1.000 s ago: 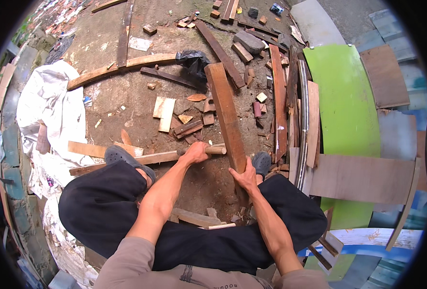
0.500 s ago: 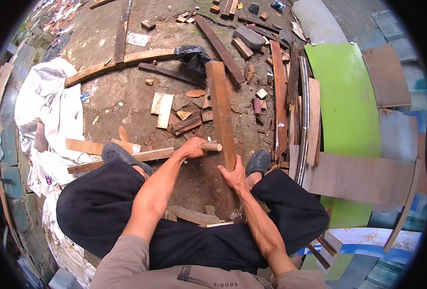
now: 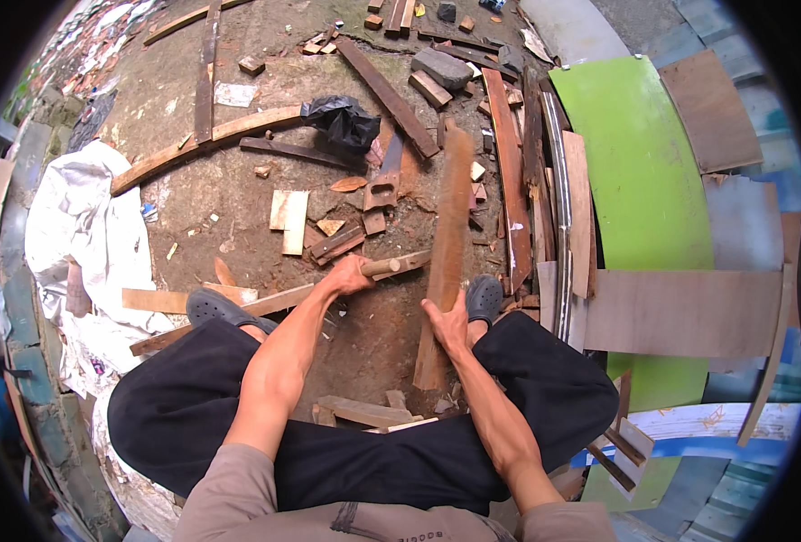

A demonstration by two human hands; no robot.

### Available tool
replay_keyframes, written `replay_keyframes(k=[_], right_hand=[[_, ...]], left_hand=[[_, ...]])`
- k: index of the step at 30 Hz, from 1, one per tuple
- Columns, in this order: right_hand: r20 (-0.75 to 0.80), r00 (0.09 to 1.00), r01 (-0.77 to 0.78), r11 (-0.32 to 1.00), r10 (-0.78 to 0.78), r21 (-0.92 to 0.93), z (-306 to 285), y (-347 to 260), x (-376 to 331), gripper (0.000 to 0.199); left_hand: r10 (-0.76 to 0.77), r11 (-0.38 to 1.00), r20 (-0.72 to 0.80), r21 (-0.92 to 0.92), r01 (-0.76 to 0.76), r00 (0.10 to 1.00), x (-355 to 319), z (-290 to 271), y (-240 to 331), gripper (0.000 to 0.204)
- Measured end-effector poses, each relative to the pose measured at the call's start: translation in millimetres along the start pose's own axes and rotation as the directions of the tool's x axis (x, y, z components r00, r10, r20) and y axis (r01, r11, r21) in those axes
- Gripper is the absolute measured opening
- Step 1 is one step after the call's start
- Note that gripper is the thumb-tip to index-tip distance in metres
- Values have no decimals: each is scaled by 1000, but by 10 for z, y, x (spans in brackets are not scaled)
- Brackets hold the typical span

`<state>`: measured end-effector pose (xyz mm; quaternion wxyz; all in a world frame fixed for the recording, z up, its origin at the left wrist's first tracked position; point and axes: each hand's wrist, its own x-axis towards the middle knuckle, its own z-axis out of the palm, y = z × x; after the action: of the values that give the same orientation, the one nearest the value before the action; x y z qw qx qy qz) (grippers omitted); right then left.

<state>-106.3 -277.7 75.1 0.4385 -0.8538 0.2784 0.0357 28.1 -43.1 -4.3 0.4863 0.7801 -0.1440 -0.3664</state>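
1. a thick brown beam (image 3: 446, 244) is leaning in front of the person, just left of the right shoe (image 3: 484, 298), its upper end blurring as i'm watching.
2. the right hand (image 3: 448, 322) is grasping the beam low on its side.
3. the left hand (image 3: 350, 275) is clenching a round wooden handle (image 3: 382, 268), whose end is poking out toward the beam.
4. a long plank (image 3: 283, 300) is lying near that fist.
5. farther out, a handsaw (image 3: 382, 187) is resting near a black plastic bag (image 3: 344, 125).
6. a white sack (image 3: 84, 226) is sprawling at the left.
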Motion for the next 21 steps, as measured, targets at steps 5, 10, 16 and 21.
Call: replay_keyframes(k=[5, 10, 16, 21], right_hand=[[227, 952, 212, 977, -203, -16, -242, -134, -82, 76], [-63, 995, -66, 988, 75, 136, -205, 38, 275, 57], [285, 957, 95, 982, -46, -162, -23, -175, -129, 75], [252, 962, 114, 993, -105, -21, -211, -64, -29, 73]], left_hand=[[-117, 991, 13, -66, 117, 993, -38, -97, 99, 36], [-60, 998, -9, -9, 60, 998, 45, -210, 229, 45], [-91, 990, -6, -104, 90, 996, 32, -268, 4, 29], [-89, 995, -23, -41, 88, 996, 79, -326, 82, 27]])
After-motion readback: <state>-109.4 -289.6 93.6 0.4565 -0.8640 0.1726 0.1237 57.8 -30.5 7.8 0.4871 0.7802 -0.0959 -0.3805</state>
